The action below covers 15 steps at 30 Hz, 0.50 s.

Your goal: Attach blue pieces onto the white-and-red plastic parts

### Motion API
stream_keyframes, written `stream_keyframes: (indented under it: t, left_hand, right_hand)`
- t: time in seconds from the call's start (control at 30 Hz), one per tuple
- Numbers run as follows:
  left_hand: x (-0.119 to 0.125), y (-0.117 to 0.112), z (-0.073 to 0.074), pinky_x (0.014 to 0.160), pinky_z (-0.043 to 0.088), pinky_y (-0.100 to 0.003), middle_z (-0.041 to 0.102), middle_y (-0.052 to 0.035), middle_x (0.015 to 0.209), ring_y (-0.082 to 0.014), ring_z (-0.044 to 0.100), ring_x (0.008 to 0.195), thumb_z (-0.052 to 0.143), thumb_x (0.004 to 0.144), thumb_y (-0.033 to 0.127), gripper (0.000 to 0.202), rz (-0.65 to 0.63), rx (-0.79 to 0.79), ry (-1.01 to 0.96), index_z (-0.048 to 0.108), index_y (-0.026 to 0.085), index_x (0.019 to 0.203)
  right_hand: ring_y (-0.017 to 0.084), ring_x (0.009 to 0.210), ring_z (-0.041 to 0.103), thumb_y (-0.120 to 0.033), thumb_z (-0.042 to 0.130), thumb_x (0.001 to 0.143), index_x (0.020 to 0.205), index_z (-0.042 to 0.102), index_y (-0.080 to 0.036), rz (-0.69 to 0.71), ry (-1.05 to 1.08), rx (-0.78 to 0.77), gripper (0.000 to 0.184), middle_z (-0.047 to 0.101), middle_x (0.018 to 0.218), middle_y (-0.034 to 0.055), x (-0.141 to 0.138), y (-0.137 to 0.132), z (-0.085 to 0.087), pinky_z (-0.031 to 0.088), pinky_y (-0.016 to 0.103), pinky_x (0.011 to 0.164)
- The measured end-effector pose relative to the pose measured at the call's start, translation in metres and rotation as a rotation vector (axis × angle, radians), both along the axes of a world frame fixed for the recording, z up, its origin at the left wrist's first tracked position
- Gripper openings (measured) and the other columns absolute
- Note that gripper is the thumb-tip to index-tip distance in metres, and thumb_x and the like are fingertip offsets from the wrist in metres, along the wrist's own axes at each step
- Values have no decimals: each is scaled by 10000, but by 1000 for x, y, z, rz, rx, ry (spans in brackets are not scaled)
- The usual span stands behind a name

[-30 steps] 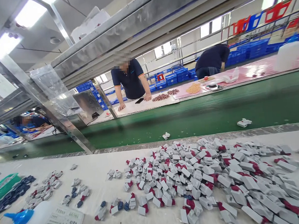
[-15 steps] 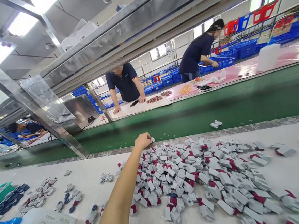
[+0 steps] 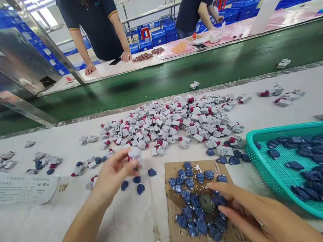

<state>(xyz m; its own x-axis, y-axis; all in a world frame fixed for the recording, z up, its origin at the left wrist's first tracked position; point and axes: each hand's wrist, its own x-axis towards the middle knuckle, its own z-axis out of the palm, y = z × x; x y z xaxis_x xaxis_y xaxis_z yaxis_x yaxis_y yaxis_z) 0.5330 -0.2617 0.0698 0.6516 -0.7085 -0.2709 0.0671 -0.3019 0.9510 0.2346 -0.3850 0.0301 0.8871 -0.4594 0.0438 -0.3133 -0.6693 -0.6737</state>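
My left hand [image 3: 117, 168] is closed on a small light-grey plastic part [image 3: 134, 153], blurred, held just above the table in front of the heap. Over a piece of brown cardboard [image 3: 172, 201], my right hand [image 3: 247, 207] pinches a small dark-blue piece [image 3: 219, 199] between thumb and fingers. Several like blue pieces [image 3: 189, 183] lie on the cardboard around a round dark-green cap-like disc [image 3: 206, 203]. Behind my hands spreads a large heap of grey parts [image 3: 164, 126] with dark-red bits. A few loose blue pieces [image 3: 141, 189] rest between my hands.
At right stands a teal basket [image 3: 252, 138] of dark-blue pieces. A white labelled bottle [image 3: 22, 188] lies at left. Beyond the heap runs a green belt [image 3: 137, 91] carrying two grey parts. Two people [image 3: 92, 26] stand across it, near a white bottle [image 3: 266, 14].
My left hand has come back from the belt's edge and holds a grey part near the table. My right hand has come into view. Two grey parts now lie on the belt; one did before.
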Motion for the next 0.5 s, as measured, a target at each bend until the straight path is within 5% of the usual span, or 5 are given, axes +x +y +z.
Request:
stream_keyframes:
  t: [0.1,0.23,0.37,0.5]
  left_hand:
    - [-49,46,-11,519,552,-205,692,9,621,-136,638,551,923,537,464,510,170,-23,192,734,185,919]
    - [-95,61,-27,516,530,-178,719,4,662,-134,657,590,938,524,421,403,389,-110,365,757,200,809]
    - [-109,58,-32,606,533,-157,763,-24,730,-130,691,660,959,477,421,426,402,-119,436,775,198,791]
    - [-108,56,-28,572,504,-136,759,-29,712,-110,669,643,955,477,436,428,334,-136,423,785,191,784]
  right_hand:
    - [98,447,561,-243,400,1016,1040,519,-240,43,55,-89,122,565,602,-73,7,8,-3,453,178,439]
    - [114,542,637,-194,308,1023,976,490,-232,123,61,-316,192,645,773,-27,15,11,-5,449,215,433]
    - [143,534,644,-162,303,989,839,501,-229,192,70,-463,258,659,779,3,20,12,-5,456,240,434]
    - [150,558,652,-175,343,976,862,554,-233,223,66,-437,247,675,807,12,16,8,-9,466,234,451]
